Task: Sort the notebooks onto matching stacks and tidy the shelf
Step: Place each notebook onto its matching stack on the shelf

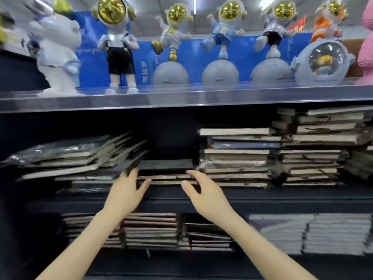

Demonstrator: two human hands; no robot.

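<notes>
Middle shelf (302, 196), dark, packed with notebooks laid flat. Both hands are up at its near edge, either side of a low stack (165, 170) that sits in the gap at centre. Left hand (127, 190): fingers straight and spread, thumb splayed right, tips at the stack's left corner where it meets the slumped pile (80, 156). It grips nothing. Right hand (203, 193): fingers loosely extended, thumb below and index above the stack's near edge, open like a clamp not yet closed. Actual contact cannot be told; motion blur. Bracketing both ends likely serves to lift or square the stack as one. The slumped pile on the left fans toward the centre, covers overhanging, so it probably wants straightening. On the right, a tall stack (236, 156) stands roughly square, just beside the low one. Astronaut figurines (226, 37) line the ledge above, and further notebook stacks (151, 231) lie on the shelf below.
</notes>
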